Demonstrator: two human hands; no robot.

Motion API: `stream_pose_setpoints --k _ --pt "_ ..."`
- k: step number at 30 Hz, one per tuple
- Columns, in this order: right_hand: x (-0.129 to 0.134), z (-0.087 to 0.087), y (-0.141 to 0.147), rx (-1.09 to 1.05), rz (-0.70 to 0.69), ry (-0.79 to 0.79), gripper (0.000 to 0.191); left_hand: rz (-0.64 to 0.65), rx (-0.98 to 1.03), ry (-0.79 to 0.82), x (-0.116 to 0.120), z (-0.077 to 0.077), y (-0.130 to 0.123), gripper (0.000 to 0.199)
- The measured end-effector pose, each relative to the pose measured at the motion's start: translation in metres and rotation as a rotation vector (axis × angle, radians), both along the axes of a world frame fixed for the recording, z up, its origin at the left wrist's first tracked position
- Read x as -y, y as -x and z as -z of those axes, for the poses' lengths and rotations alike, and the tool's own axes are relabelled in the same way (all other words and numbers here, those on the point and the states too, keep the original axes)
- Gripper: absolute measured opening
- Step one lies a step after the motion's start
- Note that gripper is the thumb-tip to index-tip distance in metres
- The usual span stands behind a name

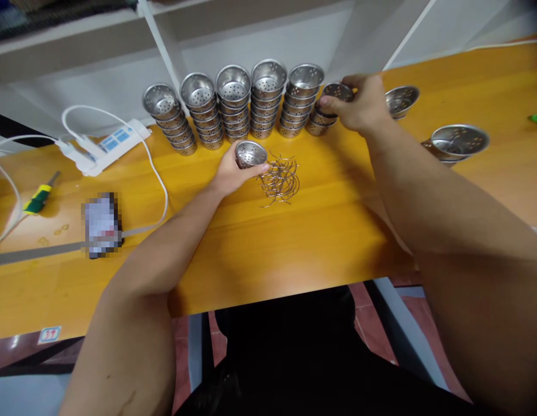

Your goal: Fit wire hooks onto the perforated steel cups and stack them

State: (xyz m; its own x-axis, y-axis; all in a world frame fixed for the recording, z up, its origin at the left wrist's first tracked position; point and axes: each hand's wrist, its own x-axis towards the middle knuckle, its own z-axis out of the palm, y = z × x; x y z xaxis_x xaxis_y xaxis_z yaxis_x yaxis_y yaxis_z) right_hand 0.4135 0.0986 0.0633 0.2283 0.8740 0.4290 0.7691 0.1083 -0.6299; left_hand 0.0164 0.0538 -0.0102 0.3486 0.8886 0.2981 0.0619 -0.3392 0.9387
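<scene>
Several stacks of perforated metal cups point(263, 110) stand in a row along the back of the orange table. My left hand point(233, 172) is closed around one small metal cup point(251, 155), just in front of the row. Beside that cup lies a tangled pile of thin curved metal wires point(282, 180). At the right end of the row, my right hand point(361, 104) grips the dark-looking top cup point(336, 92) of a shorter stack by its rim, thumb in front and fingers behind.
More metal cups point(459, 141) stand at the right, partly behind my right forearm. On the left are a white power strip point(116, 147) with cables, a green-and-yellow screwdriver point(37, 199) and a phone point(102, 225). A white partition point(268, 34) rises behind the table point(259, 254).
</scene>
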Motion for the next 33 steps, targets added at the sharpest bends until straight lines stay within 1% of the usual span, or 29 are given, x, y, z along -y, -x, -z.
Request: stream_pose_setpoints --k 2,4,6,8,10,11,12,13,15,16,17,18,20,22,24,26,28,31,33 --pt "0.012 -0.012 0.015 -0.001 0.067 0.096 0.034 0.007 -0.008 -0.011 -0.003 0.003 0.001 0.105" --pt "0.018 -0.020 0.024 0.013 0.075 0.143 0.034 0.019 -0.016 -0.030 -0.007 0.007 0.002 0.106" --pt "0.016 -0.019 0.023 0.021 0.066 0.151 0.036 0.033 -0.024 -0.059 -0.013 0.014 0.003 0.110" --pt "0.008 -0.011 0.015 0.005 0.064 0.130 0.047 0.042 -0.025 -0.097 -0.018 0.022 0.003 0.114" --pt "0.001 -0.002 0.006 -0.055 0.052 0.015 0.059 0.040 -0.005 -0.128 -0.022 0.030 0.003 0.118" --pt "0.001 0.001 0.002 -0.085 0.026 -0.078 0.059 0.036 0.010 -0.136 -0.023 0.034 0.003 0.120" --pt "0.004 0.003 0.001 -0.103 -0.013 -0.187 0.056 0.032 0.023 -0.137 -0.024 0.037 0.003 0.121" --pt "0.010 0.003 0.001 -0.102 -0.062 -0.297 0.049 0.031 0.031 -0.134 -0.024 0.039 0.002 0.122" --pt "0.032 -0.002 0.011 -0.041 -0.175 -0.489 0.029 0.055 0.034 -0.122 -0.023 0.039 0.001 0.121" --pt "0.047 -0.005 0.020 0.004 -0.234 -0.558 0.022 0.081 0.034 -0.113 -0.022 0.037 0.001 0.121" --pt "0.062 -0.008 0.032 0.058 -0.311 -0.607 0.019 0.115 0.036 -0.101 -0.020 0.033 0.001 0.122" --pt "0.078 -0.010 0.046 0.107 -0.416 -0.629 0.020 0.153 0.037 -0.086 -0.017 0.027 0.001 0.122" --pt "0.106 -0.010 0.075 0.174 -0.718 -0.451 0.026 0.227 0.032 -0.051 -0.011 0.013 0.002 0.118" --pt "0.124 -0.002 0.101 0.165 -0.884 -0.315 0.036 0.280 0.020 -0.029 -0.003 -0.002 0.005 0.107" --pt "0.133 0.008 0.120 0.146 -0.996 -0.233 0.043 0.313 0.019 -0.017 0.006 -0.014 0.006 0.099" --pt "0.135 0.017 0.129 0.149 -1.057 -0.175 0.047 0.330 0.016 -0.005 0.013 -0.022 0.006 0.096" --pt "0.135 0.023 0.131 0.162 -1.067 -0.130 0.048 0.327 0.010 0.007 0.017 -0.027 0.004 0.094" --pt "0.135 0.024 0.130 0.149 -1.044 -0.103 0.046 0.294 0.015 0.007 0.021 -0.032 0.000 0.093" --pt "0.136 0.023 0.129 0.103 -1.032 -0.100 0.042 0.275 0.012 0.003 0.022 -0.035 -0.003 0.094"
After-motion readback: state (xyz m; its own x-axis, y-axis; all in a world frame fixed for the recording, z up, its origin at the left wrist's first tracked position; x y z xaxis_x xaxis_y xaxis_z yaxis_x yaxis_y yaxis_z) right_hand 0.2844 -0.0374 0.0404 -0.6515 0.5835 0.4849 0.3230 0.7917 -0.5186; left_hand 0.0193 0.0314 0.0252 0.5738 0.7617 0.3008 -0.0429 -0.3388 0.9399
